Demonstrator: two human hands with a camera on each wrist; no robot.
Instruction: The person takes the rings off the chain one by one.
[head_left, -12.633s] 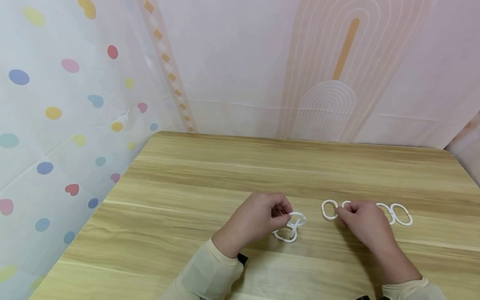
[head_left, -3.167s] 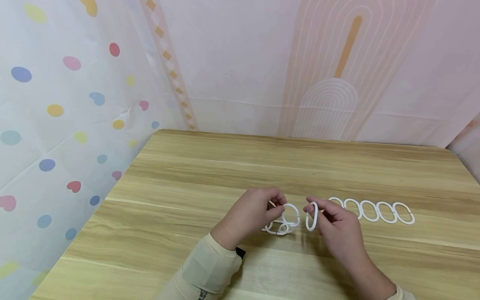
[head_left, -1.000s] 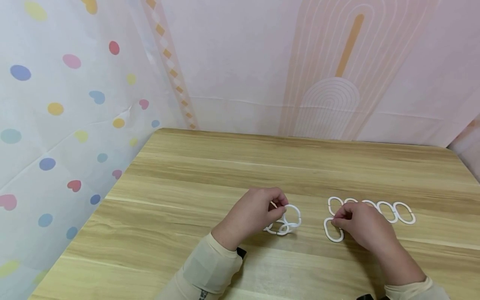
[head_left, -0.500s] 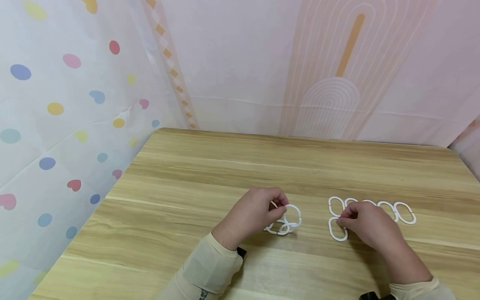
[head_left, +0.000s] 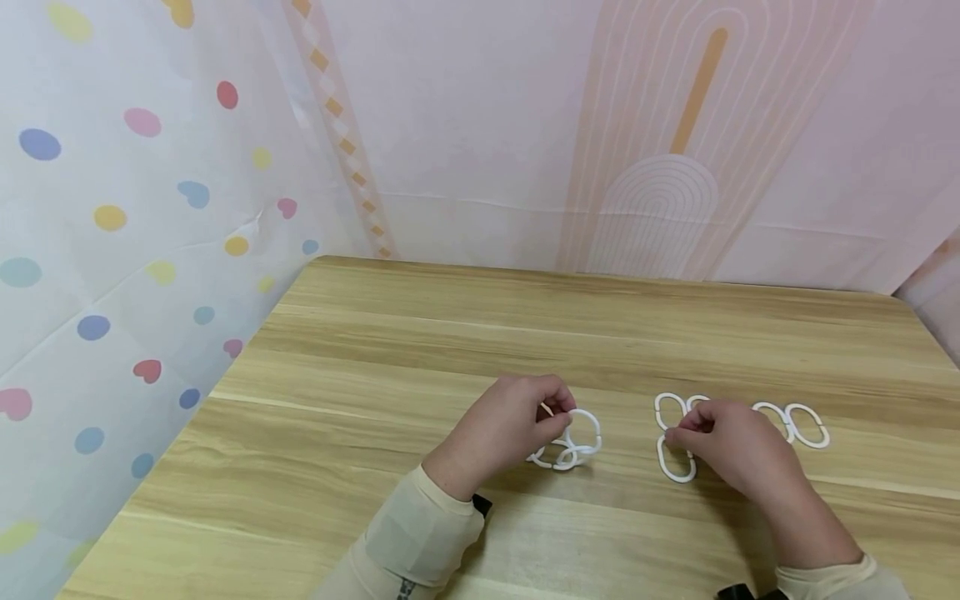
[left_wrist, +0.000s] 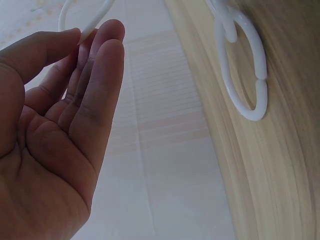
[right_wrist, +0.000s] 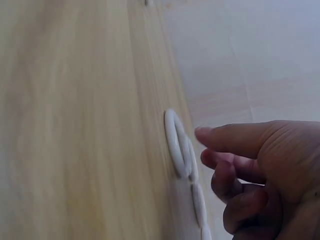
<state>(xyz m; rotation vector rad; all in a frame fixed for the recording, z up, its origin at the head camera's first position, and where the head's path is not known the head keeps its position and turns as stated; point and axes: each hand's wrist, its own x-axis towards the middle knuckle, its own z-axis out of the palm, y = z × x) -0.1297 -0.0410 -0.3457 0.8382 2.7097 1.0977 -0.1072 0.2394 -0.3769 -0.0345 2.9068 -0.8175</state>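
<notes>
My left hand (head_left: 517, 421) pinches a white plastic chain link (head_left: 600, 431) between thumb and fingertips in the head view. Several more white links (head_left: 555, 468) hook onto it below, low over the wooden table; the left wrist view shows one such link (left_wrist: 261, 57), with a small split in its side. My right hand (head_left: 738, 450) hovers over loose white links, fingers loosely bent and nothing between them. Just at its fingertips lies a single link (head_left: 661, 460), flat in front of a row. The right wrist view shows that link (right_wrist: 172, 142) apart from the thumb.
A row of loose links (head_left: 827, 435) lies flat on the wooden table (head_left: 450, 333) at the right, its middle hidden by my right hand. Behind the table hangs a pale patterned cloth (head_left: 480, 125); a dotted cloth (head_left: 172, 283) hangs at the left.
Some seconds ago my right hand held a link up beside the left hand's chain; that link now lies in front of the row, released. My left hand has hardly moved in the last second.
</notes>
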